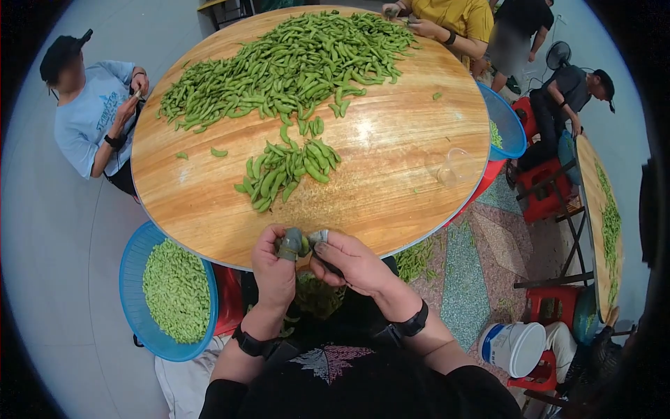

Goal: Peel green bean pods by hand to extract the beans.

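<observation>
Just off the near edge of the round wooden table [391, 160], my two hands meet with fingers closed. My left hand [276, 269] pinches a green soybean pod [305, 245], mostly hidden by the fingers. Against the pod's other side, my right hand [354, 264] presses thumb and fingers together. Grey-green wrapping covers digits on both hands. Beyond them lies a small heap of soybean pods [269, 180], and behind it spreads a much larger pile of pods [300, 63]. Below my hands, a blurred heap of husks [317, 293] shows at my lap.
A blue basket [213, 300] of shelled beans stands at lower left; another blue basket [515, 133] is at the table's right. A clear plastic cup [457, 167] lies on the table. Other people sit around. At lower right are a white bucket [513, 349] and red stools [548, 192].
</observation>
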Available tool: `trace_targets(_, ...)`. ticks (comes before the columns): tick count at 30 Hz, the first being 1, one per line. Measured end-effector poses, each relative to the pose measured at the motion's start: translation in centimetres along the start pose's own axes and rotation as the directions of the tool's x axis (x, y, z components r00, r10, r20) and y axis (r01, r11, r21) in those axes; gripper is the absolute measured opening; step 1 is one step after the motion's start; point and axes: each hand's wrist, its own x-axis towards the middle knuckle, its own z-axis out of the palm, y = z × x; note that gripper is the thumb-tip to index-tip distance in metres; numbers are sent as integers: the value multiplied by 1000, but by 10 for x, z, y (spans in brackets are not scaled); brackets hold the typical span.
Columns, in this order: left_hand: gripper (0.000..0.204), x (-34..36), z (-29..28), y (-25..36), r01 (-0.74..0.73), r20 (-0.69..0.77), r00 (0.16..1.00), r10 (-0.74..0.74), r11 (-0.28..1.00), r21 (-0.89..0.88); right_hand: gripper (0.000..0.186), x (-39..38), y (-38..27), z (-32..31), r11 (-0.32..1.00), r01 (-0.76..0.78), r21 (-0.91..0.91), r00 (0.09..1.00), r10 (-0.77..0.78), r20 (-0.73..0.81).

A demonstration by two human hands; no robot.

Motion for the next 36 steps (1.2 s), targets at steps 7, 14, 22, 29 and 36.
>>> trace_targets(7, 17, 7, -16, 13, 172, 311, 939, -145, 983, -63, 15, -2, 0, 5, 931, -122, 345, 993, 116, 37)
trace_targets(14, 11, 7, -14, 13, 231, 259, 947, -191, 964, -133, 13, 13, 15, 9, 998, 49, -32, 991, -53, -123)
trace_targets(22, 27, 13, -32, 12, 62, 252, 966, -51, 998, -33, 22, 23, 3, 8, 995, 25, -98, 987, -39, -153)
trace_targets(29, 32, 11, -40, 21, -90, 467, 882, -61, 951, 294, 28, 78, -33, -28, -85, -205, -975, 719, -689, -91)
trace_targets(36, 17, 22, -42, 21, 281, 432, 850, -303, 953, 115, 24, 71, -24, -18, -118, -373, -920, 774, -586, -239)
